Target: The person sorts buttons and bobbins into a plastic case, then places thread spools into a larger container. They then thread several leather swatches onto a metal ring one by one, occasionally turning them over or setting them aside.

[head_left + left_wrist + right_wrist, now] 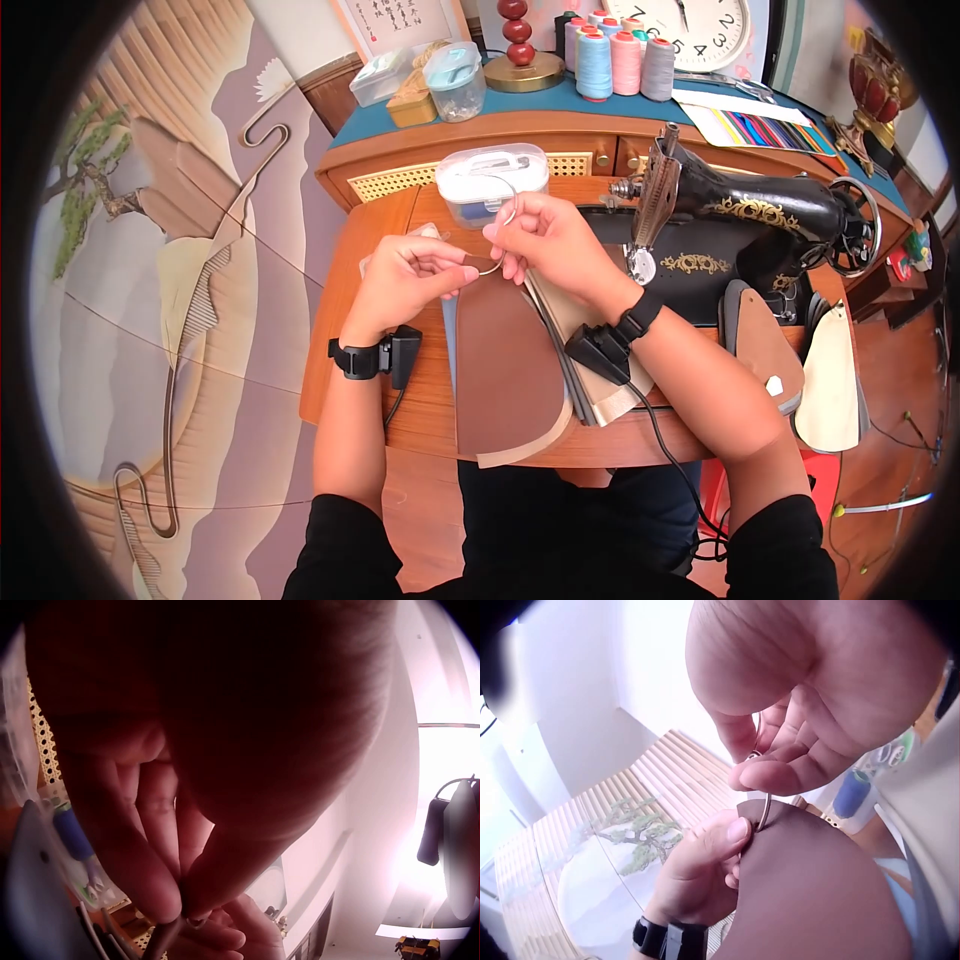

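Note:
A brown flat piece (510, 370) (817, 889) hangs from a thin metal ring (766, 810) that passes through its narrow upper end. My left hand (395, 285) (225, 750) (694, 874) pinches that end beside the ring between thumb and fingers. Just to the right and slightly higher, my right hand (560, 245) (810, 690) grips the ring between thumb and fingertips. More layered pieces in beige and grey (590, 350) lie beside and under the brown one. In the left wrist view, my fingers cover most of the ring.
Behind my hands stands a clear lidded box (490, 180). A black sewing machine (760, 200) occupies the right side of the wooden table (340, 300). Other cut pieces (760, 350) lie at the right edge. Thread spools (625, 65) stand on the back cabinet; cables hang from both wrist cameras.

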`<move>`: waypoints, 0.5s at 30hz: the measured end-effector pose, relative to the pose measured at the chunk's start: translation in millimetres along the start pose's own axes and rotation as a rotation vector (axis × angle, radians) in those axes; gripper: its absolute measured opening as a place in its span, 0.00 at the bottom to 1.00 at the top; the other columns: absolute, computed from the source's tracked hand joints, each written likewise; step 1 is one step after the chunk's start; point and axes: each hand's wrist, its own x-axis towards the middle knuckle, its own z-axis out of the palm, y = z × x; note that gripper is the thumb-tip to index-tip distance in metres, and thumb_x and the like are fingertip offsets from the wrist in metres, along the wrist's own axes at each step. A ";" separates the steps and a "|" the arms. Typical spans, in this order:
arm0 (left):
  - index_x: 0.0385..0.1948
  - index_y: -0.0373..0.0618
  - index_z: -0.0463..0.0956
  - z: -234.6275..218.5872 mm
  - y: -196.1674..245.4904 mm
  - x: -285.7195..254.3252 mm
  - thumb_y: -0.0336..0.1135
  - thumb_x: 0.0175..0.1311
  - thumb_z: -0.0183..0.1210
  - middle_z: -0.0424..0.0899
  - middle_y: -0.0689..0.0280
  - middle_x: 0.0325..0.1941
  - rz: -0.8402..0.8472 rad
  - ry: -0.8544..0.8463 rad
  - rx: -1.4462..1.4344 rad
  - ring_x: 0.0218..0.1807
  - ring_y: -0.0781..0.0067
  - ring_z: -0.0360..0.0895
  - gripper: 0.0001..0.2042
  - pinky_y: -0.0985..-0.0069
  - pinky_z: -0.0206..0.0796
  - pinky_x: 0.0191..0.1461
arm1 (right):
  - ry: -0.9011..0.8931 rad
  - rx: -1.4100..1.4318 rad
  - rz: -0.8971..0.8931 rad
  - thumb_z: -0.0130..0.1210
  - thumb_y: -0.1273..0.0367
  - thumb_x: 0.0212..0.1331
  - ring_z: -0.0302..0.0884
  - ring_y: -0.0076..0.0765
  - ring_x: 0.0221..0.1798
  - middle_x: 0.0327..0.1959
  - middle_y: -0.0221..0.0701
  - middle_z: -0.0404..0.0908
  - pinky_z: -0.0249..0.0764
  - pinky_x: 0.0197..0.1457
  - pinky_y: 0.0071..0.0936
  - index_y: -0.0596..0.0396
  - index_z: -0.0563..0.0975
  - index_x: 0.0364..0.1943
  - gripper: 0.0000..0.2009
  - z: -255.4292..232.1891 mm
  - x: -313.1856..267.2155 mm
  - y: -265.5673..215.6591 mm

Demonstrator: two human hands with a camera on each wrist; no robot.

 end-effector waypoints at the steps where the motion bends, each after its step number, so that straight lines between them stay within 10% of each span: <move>1: 0.38 0.30 0.84 -0.3 -0.8 0.7 0.26 0.58 0.72 0.87 0.65 0.29 -0.010 -0.001 -0.002 0.28 0.82 0.82 0.10 0.83 0.74 0.33 | -0.001 -0.001 -0.003 0.61 0.70 0.68 0.81 0.22 0.24 0.26 0.30 0.83 0.75 0.25 0.19 0.57 0.76 0.37 0.06 -2.1 -0.1 2.3; 15: 0.38 0.32 0.83 0.5 -2.5 1.5 0.24 0.60 0.69 0.86 0.66 0.29 -0.034 0.083 0.130 0.29 0.84 0.81 0.08 0.84 0.74 0.32 | -0.014 -0.004 0.167 0.64 0.64 0.67 0.81 0.24 0.23 0.24 0.32 0.82 0.75 0.22 0.19 0.62 0.80 0.32 0.13 -3.6 -2.9 4.6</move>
